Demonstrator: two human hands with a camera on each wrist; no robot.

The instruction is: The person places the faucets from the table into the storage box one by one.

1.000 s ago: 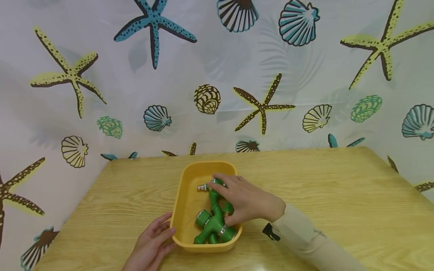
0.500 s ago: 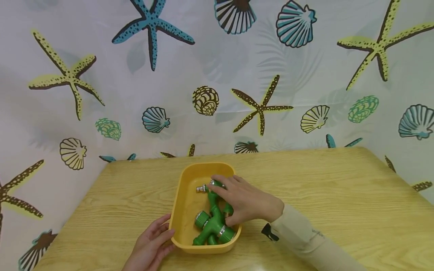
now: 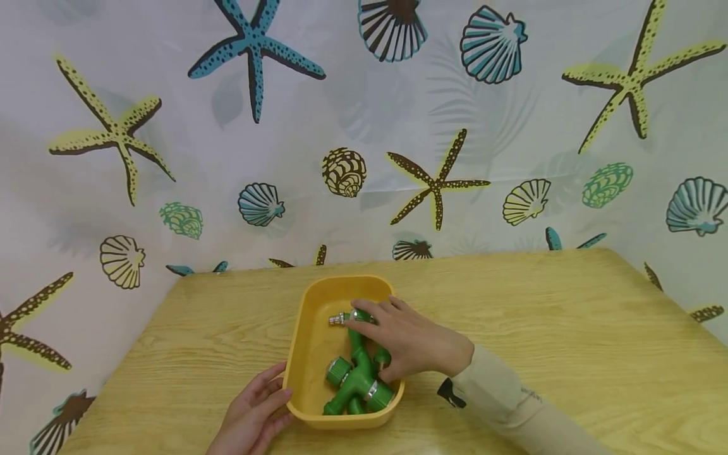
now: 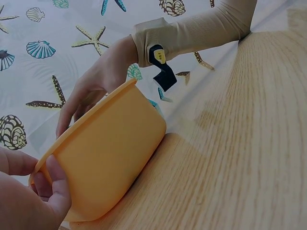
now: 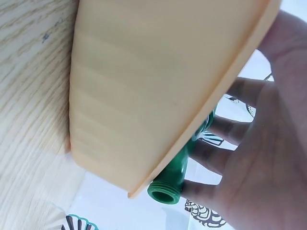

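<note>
My left hand (image 3: 256, 411) holds the near left corner of a yellow plastic bin (image 3: 296, 354). In the left wrist view its thumb lies over the rim, with curled fingers against the outer wall. Over the bin's right side, my right hand (image 3: 415, 341) reaches in and grips a green plastic tap (image 3: 358, 313) with a chrome ring and silver nozzle, partly hidden under the fingers. The right wrist view has a green threaded pipe end (image 5: 168, 187) above the rim, touched by the fingers. A branched green tap (image 3: 361, 379) with two ribbed knobs lies at the near end.
The bin stands on a light wood table (image 3: 540, 316). Behind and beside it hangs a white cloth (image 3: 301, 139) printed with starfish and shells. A black wrist strap (image 4: 163, 69) sits on my right sleeve.
Both hands keep their places on the bin and tap. The right fingers shift slightly over the tap; the whole head view drifts a little.
</note>
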